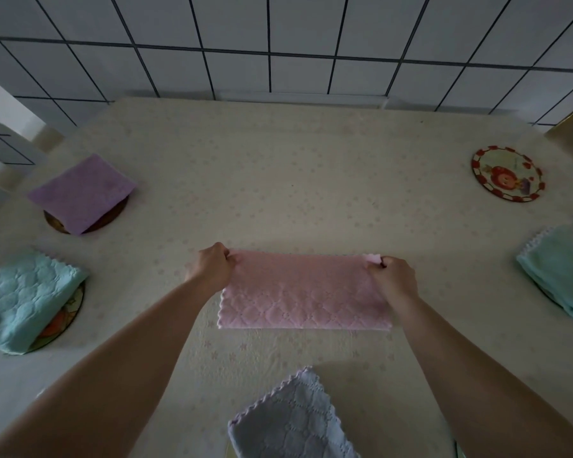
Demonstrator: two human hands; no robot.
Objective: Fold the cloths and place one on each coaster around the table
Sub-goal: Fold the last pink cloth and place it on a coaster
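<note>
A pink quilted cloth (303,292) lies folded in half as a wide strip on the middle of the table. My left hand (210,267) pinches its far left corner and my right hand (392,279) pinches its far right corner. A folded purple cloth (81,191) covers a dark coaster (108,218) at the left. Nearer on the left, a folded teal cloth (24,297) sits on another coaster (68,317). A teal cloth (559,269) lies at the right edge. A bare round coaster with a red rim (506,173) rests at the far right. A folded grey-blue cloth (291,421) lies near me.
The table (278,180) wears a pale floral tablecloth and stands against a tiled wall (278,41). A white frame or cabinet (0,127) shows at the far left beyond the table edge.
</note>
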